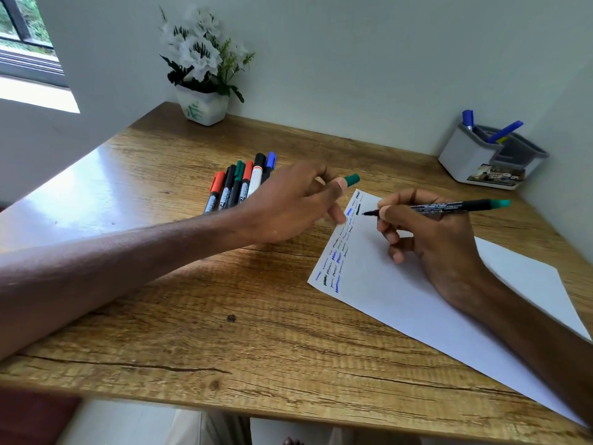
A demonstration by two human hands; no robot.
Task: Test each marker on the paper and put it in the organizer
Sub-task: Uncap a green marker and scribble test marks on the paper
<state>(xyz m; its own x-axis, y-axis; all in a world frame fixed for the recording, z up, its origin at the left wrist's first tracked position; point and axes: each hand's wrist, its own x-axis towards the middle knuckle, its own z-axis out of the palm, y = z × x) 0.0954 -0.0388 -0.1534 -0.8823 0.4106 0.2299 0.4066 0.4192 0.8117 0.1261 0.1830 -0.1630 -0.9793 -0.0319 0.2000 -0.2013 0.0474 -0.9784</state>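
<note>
My right hand (430, 242) grips an uncapped black-bodied marker with a green end (449, 207), its tip just above the far left corner of the white paper (417, 303). That corner carries several blue and black test scribbles. My left hand (288, 203) pinches the marker's green cap (352, 179) in its fingertips, and one finger touches the paper's left edge. Several capped markers (239, 186), red, black, green and blue, lie side by side behind my left hand. The grey and white organizer (475, 162) at the far right corner holds two blue markers.
A white pot of white artificial flowers (202, 75) stands at the back of the wooden table (224, 316) against the wall. Walls close in at the back and right. A window is at the far left.
</note>
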